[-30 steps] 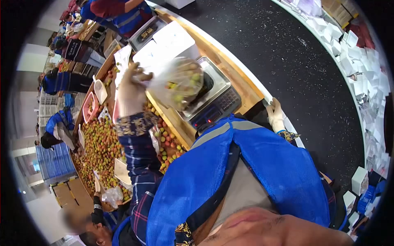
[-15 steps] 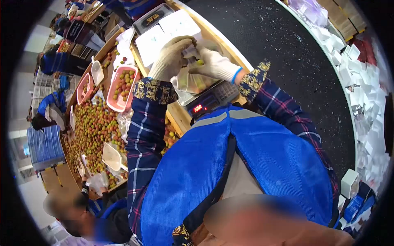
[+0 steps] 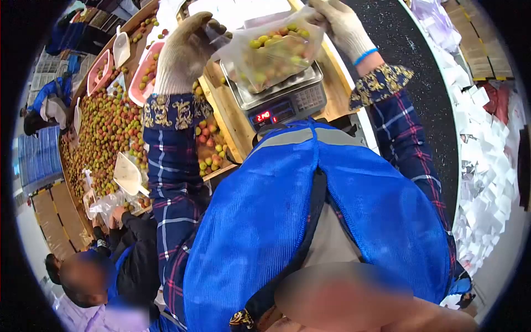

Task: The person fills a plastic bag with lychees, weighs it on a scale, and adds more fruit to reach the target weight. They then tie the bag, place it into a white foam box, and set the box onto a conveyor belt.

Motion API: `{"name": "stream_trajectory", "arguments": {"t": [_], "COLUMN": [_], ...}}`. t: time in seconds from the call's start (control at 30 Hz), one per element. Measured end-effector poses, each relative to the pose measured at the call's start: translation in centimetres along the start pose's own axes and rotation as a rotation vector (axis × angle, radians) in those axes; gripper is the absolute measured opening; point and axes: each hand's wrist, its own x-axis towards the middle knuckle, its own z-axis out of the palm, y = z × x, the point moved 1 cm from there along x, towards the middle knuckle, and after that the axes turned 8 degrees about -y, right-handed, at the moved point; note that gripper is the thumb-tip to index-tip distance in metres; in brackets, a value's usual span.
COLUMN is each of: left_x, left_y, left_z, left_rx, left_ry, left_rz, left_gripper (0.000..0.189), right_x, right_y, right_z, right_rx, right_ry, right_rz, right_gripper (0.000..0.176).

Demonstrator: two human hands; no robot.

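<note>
A clear plastic bag (image 3: 268, 61) of red and green lychees rests on the metal pan of a digital scale (image 3: 310, 94). Its mouth is spread wide and several lychees show at the top. My left hand (image 3: 185, 55), in a white knit glove with darkened fingers, is curled at the bag's left edge. At the right upper corner, my right hand (image 3: 343, 30), also gloved, grips the plastic. The scale's red display (image 3: 261, 117) seems to read 2.140.
Loose lychees (image 3: 105, 138) cover the wooden table on the left, with a pink basket (image 3: 134, 91) and white scoops (image 3: 129, 172) among them. White boxes (image 3: 238, 6) stand behind the scale. A black belt (image 3: 409, 66) runs along the right. A co-worker (image 3: 135, 249) is at lower left.
My hands have moved apart, and the bag's mouth is now spread between them. The display has dropped from about 3.560. The view has shifted, bringing the scale nearer the top.
</note>
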Motion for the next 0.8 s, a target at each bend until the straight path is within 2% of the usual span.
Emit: {"name": "stream_trajectory", "arguments": {"t": [0.03, 0.1, 0.17, 0.27, 0.33, 0.37, 0.4, 0.43, 0.47, 0.5, 0.53, 0.57, 0.63, 0.7, 0.73, 0.77, 0.8], "left_x": [-1.2, -3.6, -5.8, -8.1, -9.6, -10.3, -11.5, -12.5, -13.8, -14.4, -15.3, -16.5, -19.4, -21.3, -21.9, -20.1, -20.0], "left_y": [-0.4, -1.3, -1.6, -0.9, -1.1, -1.3, -1.5, -1.9, -2.7, -3.6, -5.1, -7.1, -12.1, -16.5, -18.6, -19.2, -20.6], "left_z": [-1.6, -2.7, -4.7, -5.8, -5.0, -4.9, -6.1, -6.5, -6.7, -7.2, -8.7, -10.9, -17.8, -22.3, -23.8, -20.2, -20.3], "left_rx": [-0.048, -0.049, -0.062, -0.114, -0.004, 0.047, 0.097, 0.151, 0.270, 0.292, 0.543, 0.795, 1.345, 1.352, 1.504, 1.801, 1.844], "left_ry": [-0.010, 0.207, 0.246, 0.298, 0.267, 0.194, 0.225, 0.255, 0.437, 0.570, 0.618, 0.654, 0.601, 0.559, 0.470, 0.505, 0.558], "left_rz": [0.008, -0.012, -0.048, -0.099, -0.061, -0.103, -0.124, -0.145, -0.192, -0.258, -0.360, -0.460, -0.651, -0.716, -0.624, -0.918, -0.897], "left_gripper": [0.025, 0.025, 0.031, 0.034, 0.040, 0.047, 0.054, 0.061, 0.067, 0.064, 0.067, 0.070, 0.077, 0.081, 0.074, 0.068, 0.067], "right_x": [-0.8, -0.5, -2.8, -3.4, -4.5, -5.6, -6.8, -7.2, -7.8, -8.4, -9.7, -11.0, -13.4, -15.1, -16.0, -16.9, -17.7], "right_y": [0.3, 5.7, 4.2, 6.1, 5.8, 5.0, 3.1, 4.3, 6.3, 7.4, 6.6, 6.5, 6.8, 7.7, 8.6, 9.3, 10.0], "right_z": [-0.3, -4.8, -3.0, -3.8, -3.0, -2.8, -1.6, -2.7, -4.6, -6.3, -7.1, -7.1, -7.1, -7.7, -7.9, -8.1, -8.2], "right_rx": [0.004, -0.101, -0.212, -0.296, -0.383, -0.476, -0.561, -0.569, -0.515, -0.458, -0.499, -0.504, -0.363, -0.451, -0.446, -0.441, -0.418], "right_ry": [0.018, -0.056, 0.008, -0.044, -0.014, 0.027, 0.050, 0.053, 0.121, 0.189, 0.132, 0.136, 0.239, 0.248, 0.261, 0.273, 0.265], "right_rz": [0.042, 0.032, 0.105, 0.133, 0.139, 0.135, 0.168, 0.179, 0.089, 0.002, 0.123, 0.135, 0.257, 0.368, 0.383, 0.394, 0.397], "right_gripper": [0.021, 0.043, 0.047, 0.051, 0.052, 0.053, 0.063, 0.063, 0.063, 0.063, 0.080, 0.080, 0.078, 0.076, 0.076, 0.076, 0.076]}}
